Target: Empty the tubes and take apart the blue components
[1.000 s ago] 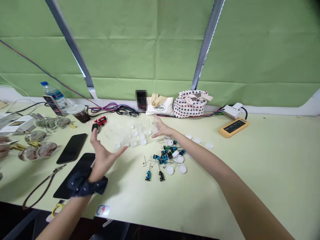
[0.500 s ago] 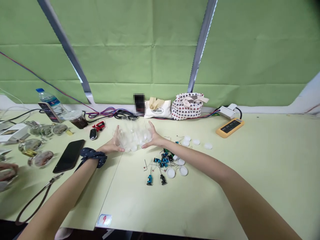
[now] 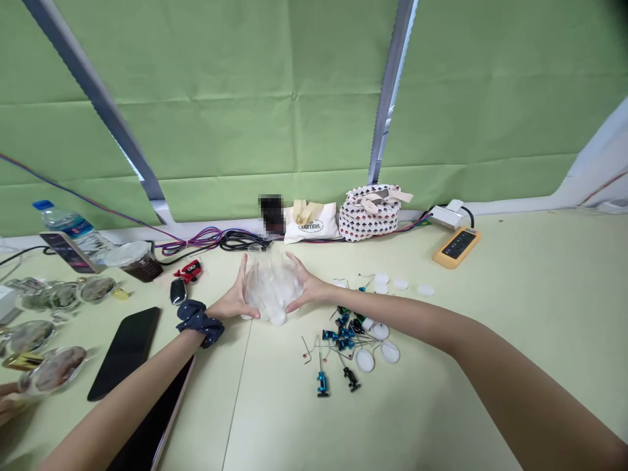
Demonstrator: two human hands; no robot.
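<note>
A cluster of clear plastic containers (image 3: 273, 288), several pressed together, stands on the table in front of me. My left hand (image 3: 235, 297) curves round the cluster's left side, thumb toward me. From the right, my right hand (image 3: 307, 288) cups the other side with its fingers behind and thumb in front. The containers are see-through and blurred, so single outlines are hard to make out. Nearest to my right forearm lie round white lids (image 3: 364, 360) and a pile of thin metal pins with blue heads (image 3: 322, 384) and black heads (image 3: 352, 379).
Phones (image 3: 125, 353), a car key (image 3: 178, 292), a drink cup (image 3: 140, 261) and a water bottle (image 3: 73, 229) lie or stand left. Another person's hand (image 3: 7, 402) is at the left edge. Behind are cables (image 3: 240, 240), a patterned pouch (image 3: 370, 216) and an orange power strip (image 3: 457, 247).
Both hands have drawn closer together round the containers, squeezing the cluster narrower. The view has shifted, so the lids and pins appear lower and further right.
</note>
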